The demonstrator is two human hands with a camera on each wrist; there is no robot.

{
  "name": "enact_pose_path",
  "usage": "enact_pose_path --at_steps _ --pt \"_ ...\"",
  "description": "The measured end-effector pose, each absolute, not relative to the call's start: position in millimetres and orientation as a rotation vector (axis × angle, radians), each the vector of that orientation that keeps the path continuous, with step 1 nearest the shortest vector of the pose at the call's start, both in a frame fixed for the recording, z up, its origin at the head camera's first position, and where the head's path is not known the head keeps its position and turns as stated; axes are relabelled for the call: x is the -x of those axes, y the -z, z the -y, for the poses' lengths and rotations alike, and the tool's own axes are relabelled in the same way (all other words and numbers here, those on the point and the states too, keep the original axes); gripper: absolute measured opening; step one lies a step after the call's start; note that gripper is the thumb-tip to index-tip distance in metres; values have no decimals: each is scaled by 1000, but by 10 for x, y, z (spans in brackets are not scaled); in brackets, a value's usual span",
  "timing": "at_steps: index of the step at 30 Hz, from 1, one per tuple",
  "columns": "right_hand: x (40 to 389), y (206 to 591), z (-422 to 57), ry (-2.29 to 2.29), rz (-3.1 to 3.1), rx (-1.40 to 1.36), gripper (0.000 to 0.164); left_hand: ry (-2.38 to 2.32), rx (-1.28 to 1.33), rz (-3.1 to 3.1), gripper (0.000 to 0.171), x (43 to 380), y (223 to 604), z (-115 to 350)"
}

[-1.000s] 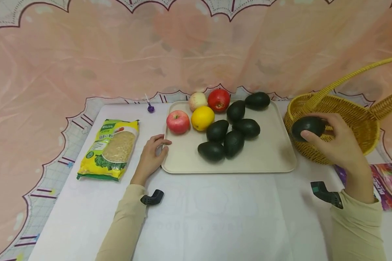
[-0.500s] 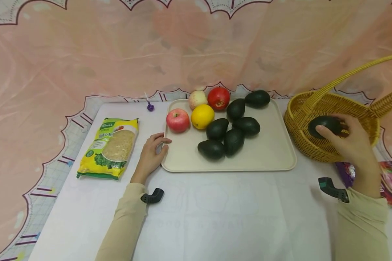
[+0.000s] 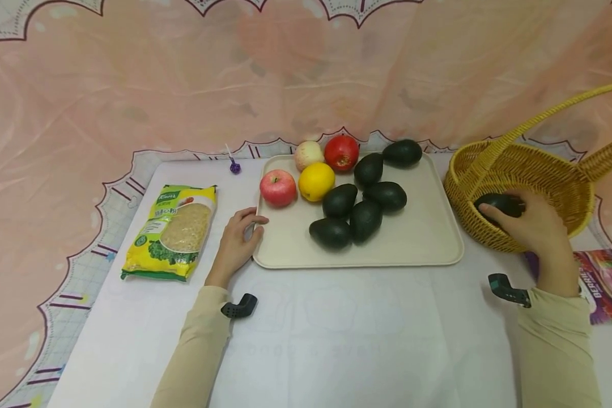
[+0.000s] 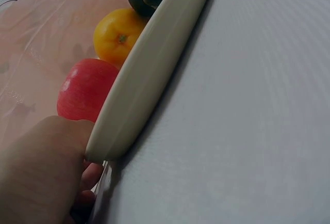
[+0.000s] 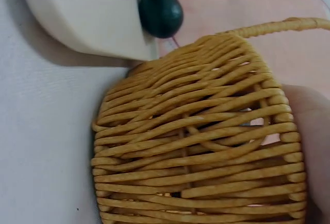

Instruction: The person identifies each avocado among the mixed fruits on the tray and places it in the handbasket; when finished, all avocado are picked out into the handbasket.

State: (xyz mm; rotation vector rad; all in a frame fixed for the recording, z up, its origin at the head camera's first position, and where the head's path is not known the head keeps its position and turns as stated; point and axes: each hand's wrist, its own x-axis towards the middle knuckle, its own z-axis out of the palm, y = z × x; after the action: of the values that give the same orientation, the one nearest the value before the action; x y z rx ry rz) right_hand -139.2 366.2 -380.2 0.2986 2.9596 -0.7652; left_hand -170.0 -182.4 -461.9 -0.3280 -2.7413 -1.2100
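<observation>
My right hand reaches inside a yellow wicker basket and grips a dark green avocado, thumb at its near side. In the right wrist view the basket wall hides that avocado and most of the hand. My left hand holds the left rim of a cream tray, with fingertips over the edge. Several avocados lie on the tray's middle and back right. A pink-red apple, a yellow orange-like fruit, a pale apple and a red pomegranate sit back left.
A yellow-green Knorr packet lies left of the tray. Behind it is a small purple-wrapped lollipop. Right of the basket's front lies a purple berry packet, partly behind my forearm. The basket's tall handle arches over it.
My right hand has carried the avocado from over the basket's left rim down inside it. The left hand and the tray have stayed in place.
</observation>
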Motion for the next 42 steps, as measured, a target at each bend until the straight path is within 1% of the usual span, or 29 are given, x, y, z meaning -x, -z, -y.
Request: enact_pose_path --at_steps 6,11,14,20,29,33,36,42 --pt "1412 3785 -3659 643 -2892 -314 95 1204 328 2744 18 1717 4619 1820" --pt "1424 3774 -3664 624 -2862 -281 94 1196 320 2746 17 1712 4632 1823" --pt "1415 3763 -3662 660 -2873 -240 90 1195 324 2744 17 1707 4636 1819" --pt "1376 3732 -3648 839 -2922 -147 77 1202 320 2740 17 1697 4635 1825" --pt "1302 3592 -3557 954 -2950 -131 68 1208 328 2736 17 1708 4655 1836" --pt "1261 3531 -3505 942 -3005 -130 60 1211 328 2735 16 1710 4655 1830" --pt "1238 3495 -3454 951 -3072 -101 49 1208 326 2735 16 1711 4652 1829" --pt "1237 3488 -3273 1070 -3181 78 28 1202 323 2736 16 1704 4649 1831"
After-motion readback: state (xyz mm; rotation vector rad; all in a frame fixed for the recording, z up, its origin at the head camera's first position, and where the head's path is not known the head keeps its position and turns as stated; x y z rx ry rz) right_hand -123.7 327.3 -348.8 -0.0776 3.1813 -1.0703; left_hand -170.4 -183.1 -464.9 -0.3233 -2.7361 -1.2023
